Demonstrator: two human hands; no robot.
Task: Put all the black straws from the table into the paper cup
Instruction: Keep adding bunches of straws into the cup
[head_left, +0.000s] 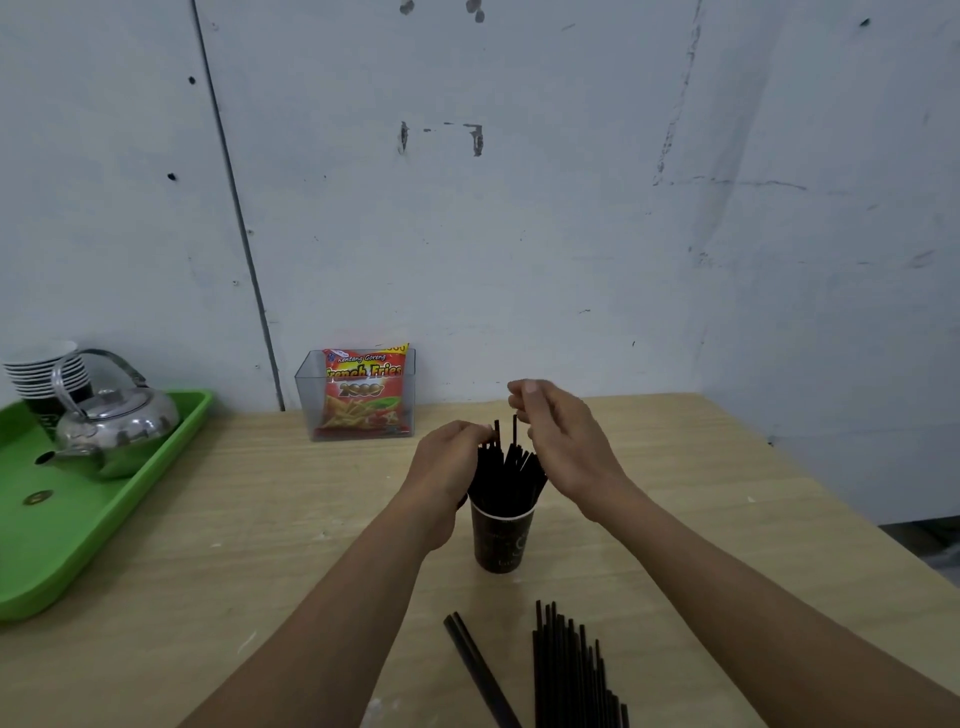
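A dark paper cup (503, 540) stands on the wooden table (260, 545), holding several black straws (506, 478) upright. My left hand (449, 467) is at the cup's left side, its fingertips pinching the top of one straw. My right hand (563, 441) hovers at the upper right of the bundle and pinches another straw that sticks up above the rest. A pile of several black straws (569, 670) lies on the table near me, and two more straws (480, 670) lie slanted to its left.
A green tray (78, 540) at the left carries a steel kettle (117, 421) and a stack of paper cups (47, 371). A clear plastic box (358, 395) with a red snack bag stands against the wall. The table's right edge (831, 499) drops off.
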